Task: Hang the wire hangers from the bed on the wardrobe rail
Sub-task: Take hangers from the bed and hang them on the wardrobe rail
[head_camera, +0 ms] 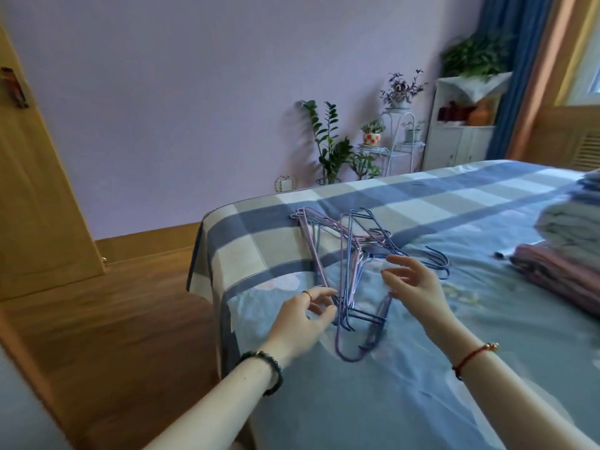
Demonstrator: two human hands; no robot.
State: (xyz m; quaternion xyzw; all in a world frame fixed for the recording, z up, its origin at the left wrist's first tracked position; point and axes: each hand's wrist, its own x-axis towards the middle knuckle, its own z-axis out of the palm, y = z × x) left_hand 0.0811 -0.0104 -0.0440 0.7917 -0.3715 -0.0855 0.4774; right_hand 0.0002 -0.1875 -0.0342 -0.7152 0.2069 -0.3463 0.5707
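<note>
Several wire hangers (347, 287), purple and blue, in a loose overlapping tangle on the bed (406, 417) near its foot corner. Far ends over the grey-blue checked cover (259, 251), near ends and some hooks over the pale blue floral sheet (487, 306). Left grip (306, 315): at the near left edge of the tangle, fingers (323, 292) partly curled, tips at the bunched wires. Motion blur there, so cannot tell whether pinching a wire or only touching. Gold-coloured ring (306, 294) on one finger, dark bead bracelet (268, 371) at the wrist. Right grip (414, 284): released, fingers spread and relaxed, just above the right side of the tangle, holding nothing. Thumb close to a blue wire, contact unclear. Red cord bracelet (470, 358) at that wrist. Folded bedding (571, 228), grey-white over pink, on the bed well to the right of the hangers. Beyond the foot of the bed: lilac wall (162, 92), potted plants (328, 141) on the floor and on a white wire stand (394, 147), white cabinet (461, 144), blue curtain (513, 43). Wooden door (32, 190) at far left, wooden floor (130, 303) beside the bed.
</note>
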